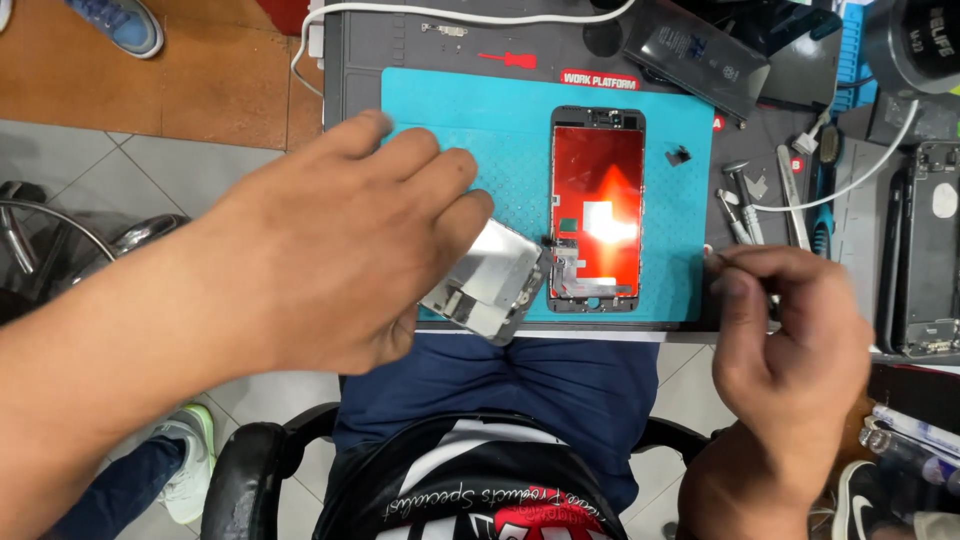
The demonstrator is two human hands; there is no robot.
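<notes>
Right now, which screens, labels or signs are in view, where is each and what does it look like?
Phone screen panel: flat on the teal mat, upright rectangle, red back, dark frame.
Red label: above the mat on the grey platform, small strip, white lettering.
Battery: top right, tilted black rectangle, white print.

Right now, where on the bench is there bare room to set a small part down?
Bare teal mat lies above the left hand, left of the red screen assembly. A narrow strip between that screen and the mat's right edge holds only a small black part. The tools beyond the right hand are crowded.
</notes>
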